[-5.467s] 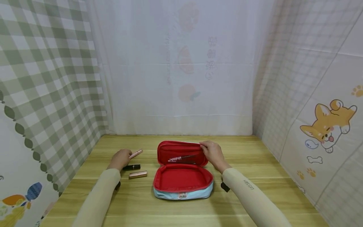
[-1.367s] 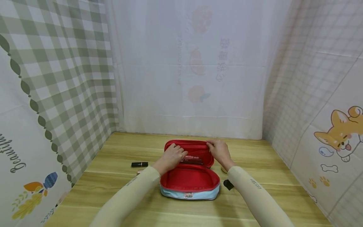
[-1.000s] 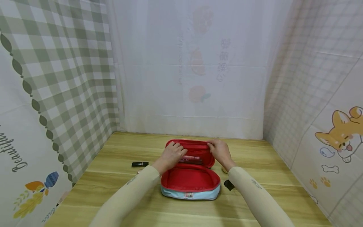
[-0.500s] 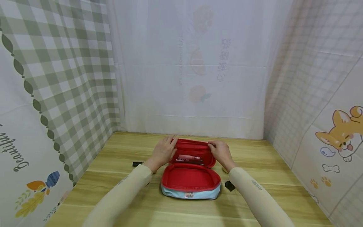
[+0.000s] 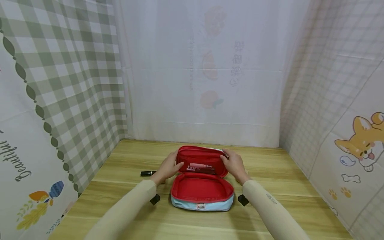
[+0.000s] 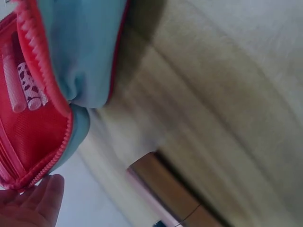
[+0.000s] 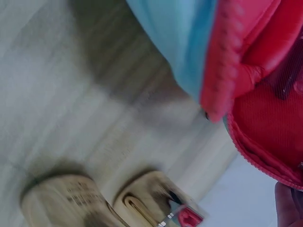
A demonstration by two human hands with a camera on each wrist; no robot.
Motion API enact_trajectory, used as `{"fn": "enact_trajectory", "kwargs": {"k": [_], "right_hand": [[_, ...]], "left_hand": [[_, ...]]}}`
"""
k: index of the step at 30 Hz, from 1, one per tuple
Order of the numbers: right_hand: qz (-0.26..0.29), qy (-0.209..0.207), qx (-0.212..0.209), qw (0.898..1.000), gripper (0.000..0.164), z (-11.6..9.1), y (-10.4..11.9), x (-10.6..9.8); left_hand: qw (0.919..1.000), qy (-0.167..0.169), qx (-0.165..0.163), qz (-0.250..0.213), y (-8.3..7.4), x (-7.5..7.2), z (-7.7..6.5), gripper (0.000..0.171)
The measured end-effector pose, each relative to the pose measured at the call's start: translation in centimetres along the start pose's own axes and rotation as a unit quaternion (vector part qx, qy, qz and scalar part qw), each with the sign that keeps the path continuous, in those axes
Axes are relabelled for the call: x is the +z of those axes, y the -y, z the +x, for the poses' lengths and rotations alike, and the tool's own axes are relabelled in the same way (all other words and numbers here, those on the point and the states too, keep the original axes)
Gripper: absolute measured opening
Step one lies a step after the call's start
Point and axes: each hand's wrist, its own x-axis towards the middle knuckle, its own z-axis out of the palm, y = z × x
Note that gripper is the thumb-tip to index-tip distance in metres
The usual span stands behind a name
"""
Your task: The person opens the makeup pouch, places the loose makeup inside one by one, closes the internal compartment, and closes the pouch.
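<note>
A zip cosmetic bag (image 5: 201, 206), light blue outside and red inside, lies unzipped with its lid (image 5: 199, 151) raised. A pink tube (image 5: 200, 165) and a spotted tube (image 6: 29, 87) lie in the lid's mesh pocket, beside a dark slim item (image 7: 289, 71). My left hand (image 5: 168, 167) grips the lid's left edge, thumb in front and fingers mostly behind. On the lid's right edge my right hand (image 5: 235, 165) grips likewise. The bag's bottom compartment shows only red lining.
A black tube (image 5: 147, 173) lies on the table left of the bag. A rose-gold tube (image 6: 173, 191) rests near my left hand, mostly hidden in the head view. Two beige items (image 7: 71, 201) lie under my right wrist. Curtains enclose the table.
The pink tube, earlier on the table by my left hand, is now in the mesh pocket. My left hand has left the pocket for the lid's left edge; my right hand has shifted slightly down.
</note>
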Motion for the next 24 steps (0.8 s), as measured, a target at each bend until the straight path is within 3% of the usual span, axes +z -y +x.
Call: {"fn": "enact_trajectory", "kwargs": {"k": [4,9,12,19,24], "right_hand": [[0.014,0.014,0.027,0.999,0.046,-0.5,-0.6,0.4],[0.02,0.075,0.088,0.993,0.055,-1.2,-1.2,1.1],[0.024,0.111,0.115,0.987,0.057,-1.6,-1.3,1.5],[0.019,0.129,0.107,0.986,0.05,-1.9,-1.4,1.9],[0.014,0.141,0.1,0.985,0.052,-2.3,-1.7,1.8]], "left_hand": [[0.9998,0.006,-0.001,-0.019,0.5,0.3,-0.4,0.06],[0.9992,0.026,0.007,-0.028,0.9,0.7,-0.7,0.059],[0.998,0.052,-0.004,-0.037,0.8,1.0,-0.9,0.059],[0.9946,0.09,-0.048,-0.018,0.5,1.4,-1.3,0.06],[0.9925,0.111,-0.05,-0.005,0.4,1.5,-1.6,0.06]]}}
